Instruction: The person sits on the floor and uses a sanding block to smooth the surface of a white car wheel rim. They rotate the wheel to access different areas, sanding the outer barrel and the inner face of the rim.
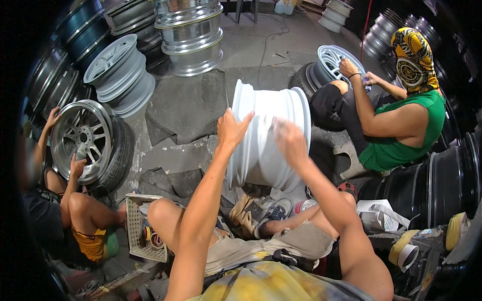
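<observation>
A pale grey-white wheel rim (263, 135) stands on its edge in front of me, its barrel turned toward me. My left hand (232, 131) grips the rim's left edge, thumb on the barrel side. Over the right part of the barrel is my right hand (289, 141), smeared by motion. Its fingers look bent against the surface, but whether they hold anything cannot be made out. A glossy white patch lies on the barrel between my hands.
At left, a co-worker handles a silver rim (83, 140) by a tire (123, 153). At right, another co-worker in green (411, 130) works on a grey rim (329, 62). Rims (193, 40) are stacked behind. A cream basket (133, 228) and tape rolls (407, 257) sit near me.
</observation>
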A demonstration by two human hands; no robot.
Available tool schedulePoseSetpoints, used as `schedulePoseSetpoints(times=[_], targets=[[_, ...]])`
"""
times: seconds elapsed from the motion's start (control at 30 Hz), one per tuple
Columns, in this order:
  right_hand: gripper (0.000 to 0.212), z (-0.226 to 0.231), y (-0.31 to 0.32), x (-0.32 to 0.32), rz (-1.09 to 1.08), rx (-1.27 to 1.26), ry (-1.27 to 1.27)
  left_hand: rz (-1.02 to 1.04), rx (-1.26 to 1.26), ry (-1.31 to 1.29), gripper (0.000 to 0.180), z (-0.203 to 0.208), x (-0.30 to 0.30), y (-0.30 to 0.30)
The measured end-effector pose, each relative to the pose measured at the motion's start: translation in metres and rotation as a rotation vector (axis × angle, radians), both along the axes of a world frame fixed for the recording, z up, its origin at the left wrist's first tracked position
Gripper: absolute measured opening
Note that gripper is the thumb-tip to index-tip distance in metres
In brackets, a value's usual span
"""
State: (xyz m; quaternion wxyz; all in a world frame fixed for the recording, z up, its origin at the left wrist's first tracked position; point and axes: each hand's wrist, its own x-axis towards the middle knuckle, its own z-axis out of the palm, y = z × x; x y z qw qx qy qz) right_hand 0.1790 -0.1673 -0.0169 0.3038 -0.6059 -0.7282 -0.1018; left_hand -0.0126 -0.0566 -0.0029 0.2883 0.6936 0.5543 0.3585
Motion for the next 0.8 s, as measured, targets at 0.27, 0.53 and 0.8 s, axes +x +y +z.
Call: schedulePoseSetpoints(times=[0.27, 0.53, 0.8], targets=[[0.032, 0.021, 0.131, 0.038, -0.195, -0.188, 0.020, -0.140, -0.042, -0.218, 0.048, -0.003, -0.010, -0.001], [0.034, 0.026, 0.135, 0.042, -0.191, -0.242, 0.062, -0.108, -0.013, -0.156, 0.055, 0.001, -0.021, -0.037], [0.031, 0.024, 0.127, 0.043, -0.165, -0.204, 0.030, -0.246, -0.122, 0.016, 0.062, 0.001, -0.063, -0.093]])
